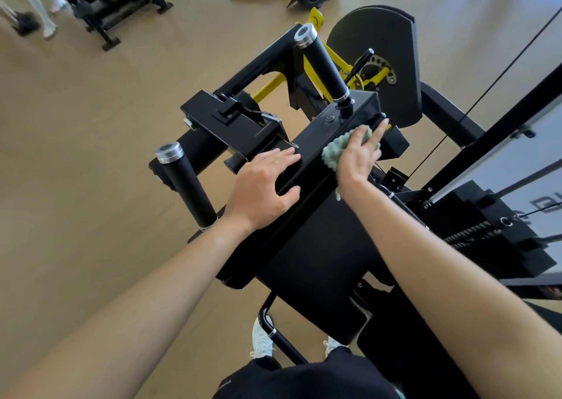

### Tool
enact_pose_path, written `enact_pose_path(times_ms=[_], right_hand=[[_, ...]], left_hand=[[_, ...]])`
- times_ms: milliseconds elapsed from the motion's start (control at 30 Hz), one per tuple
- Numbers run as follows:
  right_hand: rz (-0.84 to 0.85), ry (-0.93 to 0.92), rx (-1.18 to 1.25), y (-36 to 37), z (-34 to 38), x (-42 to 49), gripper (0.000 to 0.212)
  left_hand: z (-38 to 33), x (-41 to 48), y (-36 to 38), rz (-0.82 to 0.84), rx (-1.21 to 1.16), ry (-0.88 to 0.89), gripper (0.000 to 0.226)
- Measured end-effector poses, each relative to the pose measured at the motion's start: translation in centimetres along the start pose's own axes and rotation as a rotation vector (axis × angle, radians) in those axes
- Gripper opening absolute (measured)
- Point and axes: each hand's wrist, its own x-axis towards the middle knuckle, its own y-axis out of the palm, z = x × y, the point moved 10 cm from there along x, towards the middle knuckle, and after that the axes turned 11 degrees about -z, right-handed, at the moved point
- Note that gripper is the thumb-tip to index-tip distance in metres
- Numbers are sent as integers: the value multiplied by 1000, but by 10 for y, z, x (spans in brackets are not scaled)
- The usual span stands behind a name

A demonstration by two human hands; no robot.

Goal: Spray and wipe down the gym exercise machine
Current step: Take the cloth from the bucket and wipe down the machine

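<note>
The left hand [264,185] lies flat and spread on the exercise machine's black beam [316,131], bracing. The right hand [359,158], fingers straight, presses a green cloth [331,155] onto the beam top, near the upright grip [322,64]. Wiping seems to be midway. The beam perhaps glistens, and the grips and pad [319,246] probably remain.

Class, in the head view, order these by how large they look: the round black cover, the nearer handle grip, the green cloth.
1. round black cover
2. nearer handle grip, though it is close to the camera
3. green cloth, partly hidden under the right hand
</note>
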Motion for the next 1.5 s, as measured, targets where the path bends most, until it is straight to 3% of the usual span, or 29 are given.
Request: enact_pose_path(times_ms=[167, 267, 533, 600, 700, 833, 1067, 1500], right_hand=[[-54, 7, -110, -7, 24, 59, 49], [0, 39, -182, -7, 36, 86, 41], [602, 197, -133, 41, 39, 105, 25], [666, 226, -107, 45, 40, 98, 26], [541, 244, 18, 39, 36, 98, 26], [294, 158, 21, 20, 31, 96, 48], [86, -166, 132, 0, 26, 67, 33], [187, -124, 199, 7, -30, -85, 66]], left_hand=[[0, 0, 0, 6, 0, -4, 58], [-1, 0, 0, 5, 4, 4, 58], [0, 1, -1, 3, -5, -3, 57], [0, 1, -1, 4, 2, -6, 56], [0, 1, -2, 7, 6, -8, 56], [-1, -1, -2, 0, 11, 0, 56], [-5, 0, -2, -18, 18, 27, 57], [-5, 2, -2, -10, 39, 47, 59]])
